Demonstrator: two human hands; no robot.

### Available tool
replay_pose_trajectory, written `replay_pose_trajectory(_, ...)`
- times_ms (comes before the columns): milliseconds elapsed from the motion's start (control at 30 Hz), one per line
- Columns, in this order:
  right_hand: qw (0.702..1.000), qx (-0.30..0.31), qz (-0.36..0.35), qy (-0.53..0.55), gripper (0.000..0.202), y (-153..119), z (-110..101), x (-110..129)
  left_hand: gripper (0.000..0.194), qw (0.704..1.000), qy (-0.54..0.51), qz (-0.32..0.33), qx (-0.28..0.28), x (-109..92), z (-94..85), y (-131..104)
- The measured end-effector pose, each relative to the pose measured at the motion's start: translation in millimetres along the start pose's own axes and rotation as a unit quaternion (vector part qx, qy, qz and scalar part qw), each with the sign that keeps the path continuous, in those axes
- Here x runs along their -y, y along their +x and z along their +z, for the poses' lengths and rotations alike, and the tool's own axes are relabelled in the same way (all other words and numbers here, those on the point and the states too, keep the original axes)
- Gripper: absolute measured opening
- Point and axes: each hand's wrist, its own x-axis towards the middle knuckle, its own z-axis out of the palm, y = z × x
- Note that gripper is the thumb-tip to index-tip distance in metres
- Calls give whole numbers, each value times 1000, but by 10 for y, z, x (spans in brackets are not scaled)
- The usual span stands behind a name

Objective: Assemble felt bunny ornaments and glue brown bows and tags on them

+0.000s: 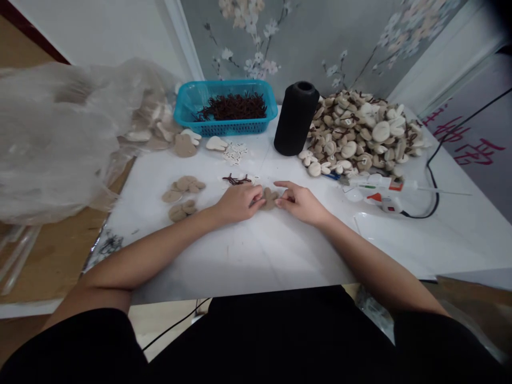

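Beige lobed piece (270, 199) is flanked by left hand (241, 202), fingers bunched, and right hand (300, 203), index apart, clamping indiscernible; skewing might be caused by uneven finger pressure.

The left forearm (172, 240) and right forearm (366, 253) slant inward, bare, bringing the two hands near each other without touching. The left hand (241, 202) lies knuckles up, its fingers (253, 191) curled inward and its thumb pointing toward the other hand. The right hand (303, 204) keeps its index finger (285, 184) stretched leftward, thumb below and the remaining fingers bent under.
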Motion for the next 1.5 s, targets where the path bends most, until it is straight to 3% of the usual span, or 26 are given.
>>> replay_pose_trajectory(133, 999, 4, 23, -46, 19, 24, 7, 47, 12, 994, 60, 82, -39, 0, 42, -12)
replay_pose_trajectory(367, 995, 19, 14, -98, 8, 52, 20, 139, 20, 975, 130, 156, -90, -28, 63, 2)
replay_pose_trajectory(533, 996, -27, 23, -79, 8, 83, 61, 114, 16, 976, 120, 134, -120, -62, 66, -15)
replay_pose_trajectory(667, 996, -72, 50, 18, 12, 114, 103, 71, 10, 983, 93, 79, -138, -127, 56, -45)
replay_pose_trajectory(767, 990, -78, 60, 103, 17, 139, 123, 45, 16, 988, 70, 41, -132, -179, 59, -57)
replay_pose_trajectory(900, 974, -79, 64, 202, 21, 148, 143, 34, 20, 985, 51, 16, -164, -189, 73, -57)
replay_pose_trajectory(1133, 966, -87, 57, 238, 27, 127, 162, 49, 17, 984, -35, -33, -169, -119, 55, -35)
replay_pose_trajectory(1367, 935, -83, 66, 339, 28, 135, 213, 45, 16, 980, -20, -1, -198, -118, 103, -41)
replay_pose_trajectory(1500, 902, -38, 81, 423, 27, 123, 201, 34, 15, 975, -7, 30, -218, -99, 140, -54)
